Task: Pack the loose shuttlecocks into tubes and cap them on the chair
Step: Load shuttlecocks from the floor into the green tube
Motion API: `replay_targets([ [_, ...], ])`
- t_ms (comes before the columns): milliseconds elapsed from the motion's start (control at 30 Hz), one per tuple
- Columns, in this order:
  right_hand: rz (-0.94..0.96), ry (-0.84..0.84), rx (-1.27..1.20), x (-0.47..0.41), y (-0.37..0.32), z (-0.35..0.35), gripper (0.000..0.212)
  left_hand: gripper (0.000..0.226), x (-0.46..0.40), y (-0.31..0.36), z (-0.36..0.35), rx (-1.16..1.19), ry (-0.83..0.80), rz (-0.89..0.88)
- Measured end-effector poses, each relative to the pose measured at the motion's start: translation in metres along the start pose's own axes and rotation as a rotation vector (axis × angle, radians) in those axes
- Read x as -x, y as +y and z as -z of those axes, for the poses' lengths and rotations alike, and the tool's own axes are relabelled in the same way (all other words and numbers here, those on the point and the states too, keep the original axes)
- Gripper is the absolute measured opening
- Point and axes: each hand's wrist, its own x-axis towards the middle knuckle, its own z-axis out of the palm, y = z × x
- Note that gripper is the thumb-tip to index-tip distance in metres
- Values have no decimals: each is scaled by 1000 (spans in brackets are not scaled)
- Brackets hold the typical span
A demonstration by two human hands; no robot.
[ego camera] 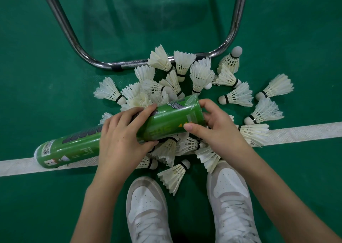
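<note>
A long green shuttlecock tube (77, 144) lies tilted above the floor, its far-left end near the white court line. My left hand (122, 139) grips the tube around its middle. My right hand (216, 130) holds the tube's right end (192, 111), fingers wrapped over the rim. Below and around the tube lies a pile of several white feather shuttlecocks (199, 76) on the green floor. Whether the right end is capped or open is hidden by my fingers.
The chrome tubular chair leg frame (103, 64) curves across the floor just beyond the pile. A white court line (305, 131) runs left to right under the tube. My two white sneakers (148, 209) stand at the bottom, with loose shuttlecocks (174, 176) between them.
</note>
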Motion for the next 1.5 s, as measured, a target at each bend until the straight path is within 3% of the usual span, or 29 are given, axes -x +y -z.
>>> replay_targets([
  [200,-16,-47,-50,0,0,2,33,90,1,1,0,4,-4,1],
  [467,21,39,-4,3,-4,23,29,88,0,1,1,16,-4,12],
  [700,39,426,398,-10,16,73,11,88,-2,4,1,20,-2,10],
  [900,37,595,666,-24,37,100,27,88,-2,4,1,15,-1,9],
  [1100,-89,597,536,-38,48,103,51,87,-2,4,0,16,-2,12],
  [1500,-74,527,466,-40,59,88,37,88,-3,4,0,15,2,2],
])
